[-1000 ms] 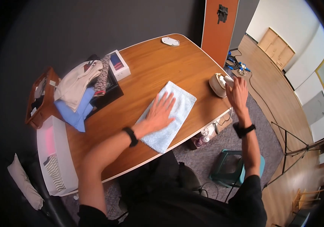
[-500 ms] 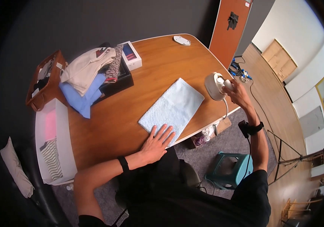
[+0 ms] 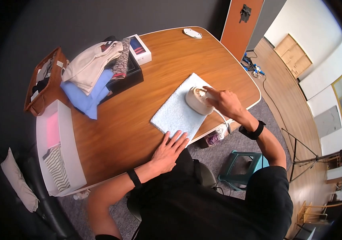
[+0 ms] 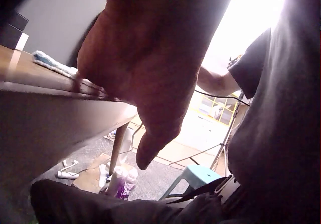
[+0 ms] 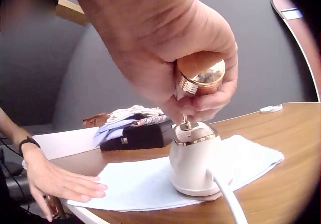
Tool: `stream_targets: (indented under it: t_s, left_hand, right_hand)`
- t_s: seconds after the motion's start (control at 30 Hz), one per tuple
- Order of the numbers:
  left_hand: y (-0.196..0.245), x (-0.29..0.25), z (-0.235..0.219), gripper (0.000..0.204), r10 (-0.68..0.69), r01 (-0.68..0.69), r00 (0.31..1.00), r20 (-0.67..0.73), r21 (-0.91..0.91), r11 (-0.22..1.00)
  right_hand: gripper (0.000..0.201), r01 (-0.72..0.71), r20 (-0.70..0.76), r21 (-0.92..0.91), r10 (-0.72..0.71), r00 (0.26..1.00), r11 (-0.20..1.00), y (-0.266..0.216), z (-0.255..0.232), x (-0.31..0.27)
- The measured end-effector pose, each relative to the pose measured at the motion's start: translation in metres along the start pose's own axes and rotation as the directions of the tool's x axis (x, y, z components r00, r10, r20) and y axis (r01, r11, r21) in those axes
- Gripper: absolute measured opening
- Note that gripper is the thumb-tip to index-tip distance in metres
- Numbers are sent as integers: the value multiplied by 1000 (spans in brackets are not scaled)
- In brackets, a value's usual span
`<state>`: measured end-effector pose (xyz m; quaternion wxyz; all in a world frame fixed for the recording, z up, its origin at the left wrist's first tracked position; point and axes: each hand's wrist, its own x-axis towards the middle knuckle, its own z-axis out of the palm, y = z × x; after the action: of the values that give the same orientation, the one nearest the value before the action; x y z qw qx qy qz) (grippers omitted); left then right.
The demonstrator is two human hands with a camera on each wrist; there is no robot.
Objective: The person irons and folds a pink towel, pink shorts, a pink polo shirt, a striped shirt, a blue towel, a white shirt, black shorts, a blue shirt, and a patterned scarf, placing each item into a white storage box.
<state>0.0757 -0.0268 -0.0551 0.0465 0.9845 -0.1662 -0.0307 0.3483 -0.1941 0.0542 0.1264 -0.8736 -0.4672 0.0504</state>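
Note:
A light blue towel [image 3: 173, 112] lies flat and folded on the wooden table. My right hand [image 3: 227, 105] grips the handle of a small white iron [image 3: 196, 103] with gold trim. In the right wrist view the fingers wrap round the gold-ended handle, and the iron's base [image 5: 193, 184] stands on the towel, its white cord [image 5: 229, 201] trailing off the back. My left hand [image 3: 168, 154] rests with straight fingers on the towel's near corner, at the table edge. The left wrist view shows mainly the underside of that hand [image 4: 145, 58].
At the left, folded clothes [image 3: 89, 72] lie on a black box, beside a brown basket [image 3: 51, 86] and a white bin [image 3: 73, 150]. A white phone-style box [image 3: 141, 52] is behind them. A white plate [image 3: 192, 33] lies at the far edge. A teal stool [image 3: 239, 170] stands below.
My right hand has taken the iron by its handle from the right side of the table and moved it left onto the towel. My left hand has slid from the towel's middle to its near corner.

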Motion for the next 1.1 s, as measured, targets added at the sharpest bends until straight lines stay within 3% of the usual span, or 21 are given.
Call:
stream_targets:
  t_s: [0.2, 0.4, 0.5, 0.6, 0.67, 0.8, 0.83, 0.9, 1.1]
  left_hand:
    - [-1, -2, 0, 115, 4, -5, 1000, -22, -54, 999]
    - [2, -4, 6, 112, -15, 11, 998, -61, -65, 998]
    - [6, -8, 11, 109, -71, 53, 989, -128, -143, 988]
    - [-2, -10, 8, 107, -147, 117, 972, -182, -170, 978]
    - [-5, -14, 8, 107, -184, 157, 968, -172, -158, 975]
    - [-6, -18, 15, 109, -213, 199, 967, -141, -113, 974]
    - [-5, -18, 18, 109, -219, 203, 965, -146, -112, 973]
    - [-4, -20, 17, 110, -235, 218, 963, -134, -133, 967]
    - [-2, -19, 19, 110, -240, 220, 960, -144, -143, 965]
  right_hand:
    - [51, -171, -162, -130, 150, 975, 977, 69, 0, 17]
    - [50, -286, -187, -161, 255, 949, 945, 84, -14, 30]
    - [50, -221, -205, -255, 171, 964, 941, 69, -20, 32]
    - [48, -190, -188, -256, 143, 972, 948, 16, -36, 24]
    - [50, -41, -193, -218, -2, 981, 975, -2, -32, 21]
    - [54, 2, 10, -206, 1, 1000, 978, -57, -14, 17]
    - [55, 41, 3, -175, -41, 999, 984, -63, -5, 19]
    - [55, 88, -2, -142, -90, 996, 986, -59, 19, 27]
    - [48, -46, -116, -113, 33, 993, 993, -16, 26, 55]
